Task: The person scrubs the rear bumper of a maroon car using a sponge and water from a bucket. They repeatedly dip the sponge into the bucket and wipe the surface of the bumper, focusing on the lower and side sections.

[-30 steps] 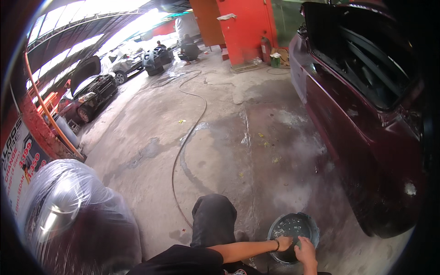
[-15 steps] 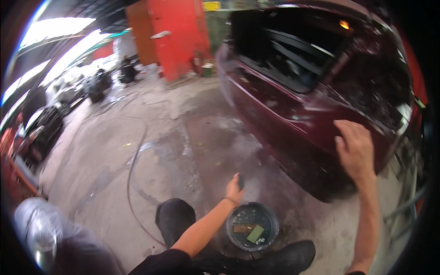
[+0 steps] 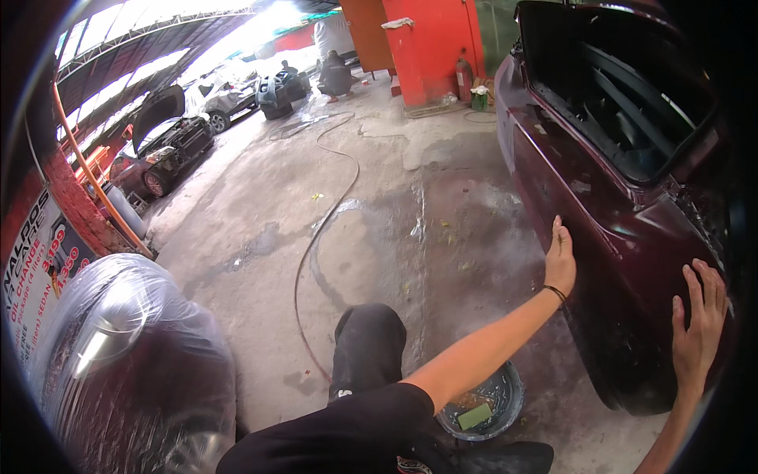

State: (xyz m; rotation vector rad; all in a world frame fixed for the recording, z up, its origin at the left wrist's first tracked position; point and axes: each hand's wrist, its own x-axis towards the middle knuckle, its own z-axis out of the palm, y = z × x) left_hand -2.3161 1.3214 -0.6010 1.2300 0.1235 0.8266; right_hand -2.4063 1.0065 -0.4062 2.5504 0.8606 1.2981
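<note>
- Floor: worn grey concrete floor (image 3: 237,213), stained, dark damp patch (image 3: 466,150) toward far right, pale seam (image 3: 418,237) down the middle.
- Hose (image 3: 297,296) snaking near to far across it.
- Far: bright red wall (image 3: 438,63), brown panel (image 3: 367,31) just left of it, dull green wall (image 3: 497,31) to its right.
- Fire extinguisher (image 3: 463,77) by the red wall.
- Left: printed banner (image 3: 43,268), orange pipe (image 3: 87,170).
- Overhead, far left: sloped roof (image 3: 170,25), metal trusses, bright strips between dark sheets.
- Light: daylight, blown out far left.
</note>
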